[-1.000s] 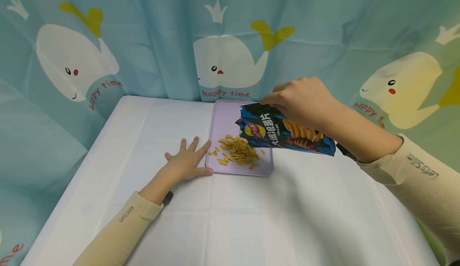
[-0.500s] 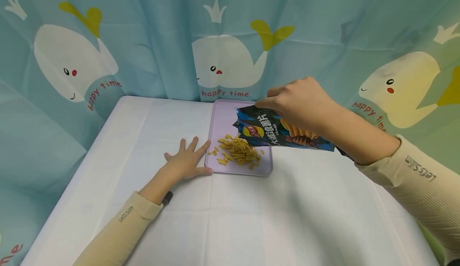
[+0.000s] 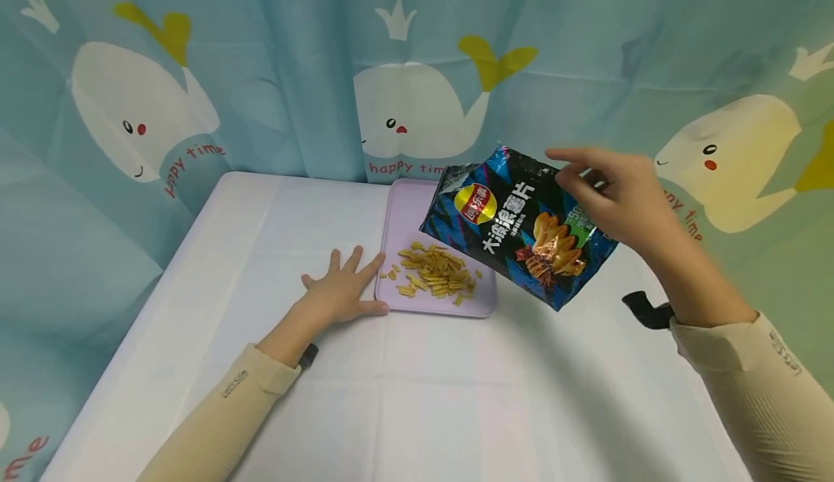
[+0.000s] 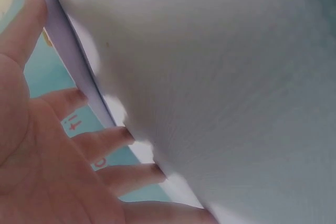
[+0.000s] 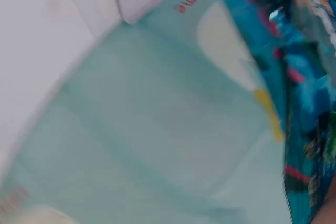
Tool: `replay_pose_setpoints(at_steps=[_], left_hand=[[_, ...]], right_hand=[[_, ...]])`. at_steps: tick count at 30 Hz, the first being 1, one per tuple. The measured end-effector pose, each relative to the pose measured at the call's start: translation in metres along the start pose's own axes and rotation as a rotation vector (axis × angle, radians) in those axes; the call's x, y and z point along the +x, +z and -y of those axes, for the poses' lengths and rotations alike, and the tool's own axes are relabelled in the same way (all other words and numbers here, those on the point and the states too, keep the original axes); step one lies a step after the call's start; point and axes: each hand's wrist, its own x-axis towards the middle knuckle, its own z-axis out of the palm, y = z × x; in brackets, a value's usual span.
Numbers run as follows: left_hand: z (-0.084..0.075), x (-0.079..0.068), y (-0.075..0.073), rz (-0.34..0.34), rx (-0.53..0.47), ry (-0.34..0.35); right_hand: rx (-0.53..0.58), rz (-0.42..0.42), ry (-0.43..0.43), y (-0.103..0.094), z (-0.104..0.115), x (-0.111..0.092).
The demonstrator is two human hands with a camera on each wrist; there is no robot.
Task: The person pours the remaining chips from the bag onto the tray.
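A blue-and-black potato chip bag (image 3: 511,225) is tilted in the air over the right side of a lilac tray (image 3: 410,210). My right hand (image 3: 622,196) holds the bag by its upper right edge, thumb in front; some fingers are hidden. Yellow ridged chips (image 3: 439,272) lie heaped on the near half of the tray. At the tray's left edge rests my left hand (image 3: 339,294), fingers spread, thumb and index fingertip touching the rim. The left wrist view shows its palm beside the tray (image 4: 68,51). Blurred, the bag (image 5: 299,77) fills the right wrist view's right side.
Under everything lies a white-covered table (image 3: 313,424). Directly behind its far edge hangs a light blue curtain (image 3: 293,106) printed with white whales. Both forearms wear beige sleeves (image 3: 228,409), and a black strap end (image 3: 645,310) sticks out at the right wrist.
My right hand has moved right and turned, swinging the bag so its printed front faces up and its lower corner hangs nearer me. The left hand and the chip pile look the same.
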Motion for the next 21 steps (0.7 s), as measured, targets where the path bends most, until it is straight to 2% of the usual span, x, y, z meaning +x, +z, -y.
replay_pose_setpoints(at_steps=[3,7,10,12,16,18,21], left_hand=[[-0.001,-0.001,-0.001,0.007,-0.004,0.001],[-0.001,-0.002,-0.003,0.010,0.000,-0.003],[-0.002,-0.002,-0.004,0.013,0.001,-0.007],[-0.003,-0.002,-0.005,0.017,-0.002,-0.007],[-0.005,-0.002,-0.006,0.024,-0.014,-0.007],[-0.004,-0.003,-0.006,0.024,-0.017,-0.007],[-0.003,-0.004,-0.004,0.022,-0.018,-0.011]], right_hand=[[0.152,-0.110,0.121,0.007,-0.020,-0.031],[0.340,-0.274,0.236,0.019,-0.039,-0.066],[0.451,-0.389,0.335,0.026,-0.046,-0.086],[0.494,-0.461,0.434,0.032,-0.052,-0.099],[0.573,-0.572,0.728,0.044,-0.068,-0.119],[0.607,-0.572,0.899,0.049,-0.075,-0.126],[0.688,-0.532,1.085,0.055,-0.085,-0.135]])
